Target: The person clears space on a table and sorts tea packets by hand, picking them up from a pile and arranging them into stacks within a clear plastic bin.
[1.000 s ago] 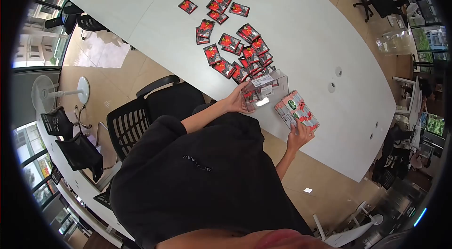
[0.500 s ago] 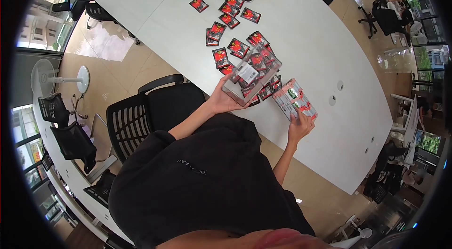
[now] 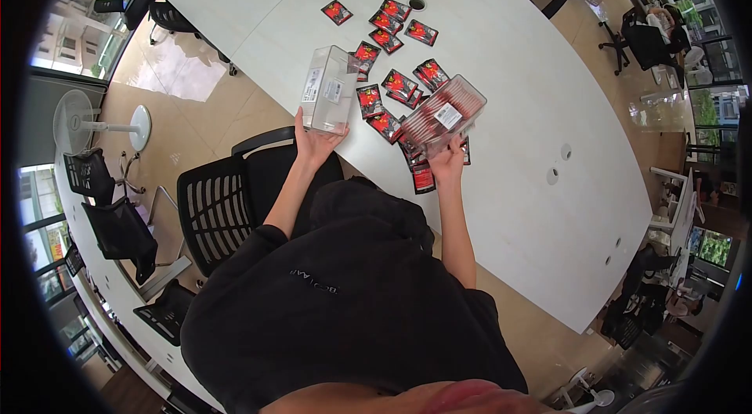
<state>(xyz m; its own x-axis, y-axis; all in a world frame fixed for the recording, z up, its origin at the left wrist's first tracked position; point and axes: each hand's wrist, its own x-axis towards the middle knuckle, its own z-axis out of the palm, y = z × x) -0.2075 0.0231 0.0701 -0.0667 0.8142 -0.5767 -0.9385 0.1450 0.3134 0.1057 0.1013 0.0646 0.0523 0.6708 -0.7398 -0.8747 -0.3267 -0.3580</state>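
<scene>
My left hand (image 3: pixel 316 146) is closed on the lower end of a clear plastic box (image 3: pixel 327 93) with white labels, holding it tilted over the table's near edge. My right hand (image 3: pixel 447 160) grips another clear plastic box (image 3: pixel 444 115), which shows red-and-white ribbed rows and a white barcode label. This second box is above the packets and hides some of them. Red-and-black packets (image 3: pixel 400 86) lie scattered and overlapping on the white table (image 3: pixel 517 101), several between and beyond the two boxes. One packet (image 3: pixel 423 177) lies by the near edge, below my right hand.
A black mesh chair (image 3: pixel 211 210) stands against the table's near side at left. Farther left are a white fan (image 3: pixel 74 122) and more black chairs (image 3: pixel 121 238). Cable holes (image 3: pixel 417 3) are set into the tabletop. Another chair (image 3: pixel 646 38) stands beyond the table's right side.
My left hand has moved left and away from the packets with its clear box, now turned more upright. My right hand has moved left over the packets, and its box now shows a different face.
</scene>
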